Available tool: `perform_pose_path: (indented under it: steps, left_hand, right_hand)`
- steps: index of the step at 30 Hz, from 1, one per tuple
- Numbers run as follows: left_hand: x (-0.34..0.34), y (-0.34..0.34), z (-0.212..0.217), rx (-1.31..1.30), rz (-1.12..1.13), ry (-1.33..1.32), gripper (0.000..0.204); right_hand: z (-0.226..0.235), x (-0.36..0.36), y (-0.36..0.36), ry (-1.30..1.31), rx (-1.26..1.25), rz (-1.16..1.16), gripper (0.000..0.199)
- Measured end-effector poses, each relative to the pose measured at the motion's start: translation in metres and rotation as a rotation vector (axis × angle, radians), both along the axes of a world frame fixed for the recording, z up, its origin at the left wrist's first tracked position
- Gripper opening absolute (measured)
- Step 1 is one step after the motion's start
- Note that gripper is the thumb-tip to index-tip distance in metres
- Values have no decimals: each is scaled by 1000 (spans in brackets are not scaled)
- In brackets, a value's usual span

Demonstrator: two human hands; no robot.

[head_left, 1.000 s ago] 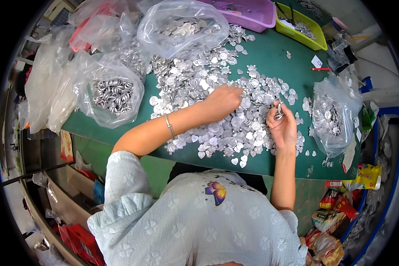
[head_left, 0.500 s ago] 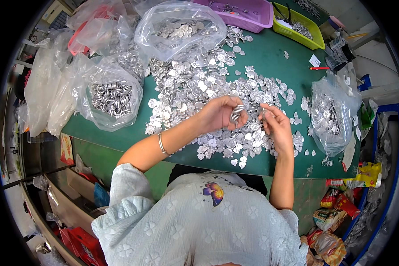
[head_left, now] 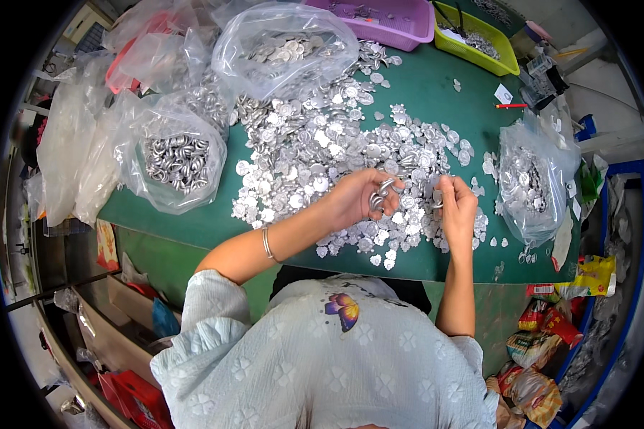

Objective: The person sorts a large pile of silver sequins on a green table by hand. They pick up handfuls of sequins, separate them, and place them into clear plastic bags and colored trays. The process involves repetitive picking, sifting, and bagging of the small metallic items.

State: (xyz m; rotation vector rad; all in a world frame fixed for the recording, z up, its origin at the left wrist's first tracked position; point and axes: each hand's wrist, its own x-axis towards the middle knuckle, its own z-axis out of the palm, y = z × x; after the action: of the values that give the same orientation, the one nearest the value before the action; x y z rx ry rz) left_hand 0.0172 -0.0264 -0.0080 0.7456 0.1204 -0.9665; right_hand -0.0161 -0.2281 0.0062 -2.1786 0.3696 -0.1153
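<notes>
Fingers curled, a person's left hand (head_left: 361, 199) holds curved pieces (head_left: 380, 197) of silver-coloured metal above a heap of charms (head_left: 300, 146) on a green worktop (head_left: 426, 82). Near it but apart, the right hand (head_left: 460, 207) pinches a small piece (head_left: 438, 202) between thumb and fingers, its shape partly hidden. A left bag (head_left: 166, 202) of curved metal and a right bag (head_left: 542, 230) flank the heap; a purple basket (head_left: 412, 37) and a lime basket (head_left: 506, 66) stand at the far side.
</notes>
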Motion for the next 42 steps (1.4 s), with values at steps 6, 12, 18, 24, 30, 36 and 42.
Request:
perform_pose_path:
  steps: [6, 12, 18, 24, 30, 36, 42]
  left_hand:
    - [-1, -4, -3, 149, 71, -68, 21]
    - [17, -26, -16, 823, 205, -1236, 18]
    - [36, -48, -22, 1249, 38, -1527, 21]
    - [47, -28, 6, 383, 156, -447, 16]
    - [43, 7, -7, -34, 204, -34, 30]
    - [27, -6, -19, 1064, 49, -1509, 22]
    - [34, -13, -23, 1254, -47, -1697, 17]
  right_hand:
    - [-9, 4, -12, -36, -314, 23, 41]
    - [-12, -1, -16, 72, 407, -7, 45]
    - [-14, -2, -16, 44, 1407, 62, 30]
    - [-23, -2, -24, -1, 1492, 57, 20]
    - [-21, 20, -8, -88, 667, 227, 19]
    - [-24, 35, 12, -221, -346, 482, 31]
    - [-21, 40, 15, -250, -447, 490, 25]
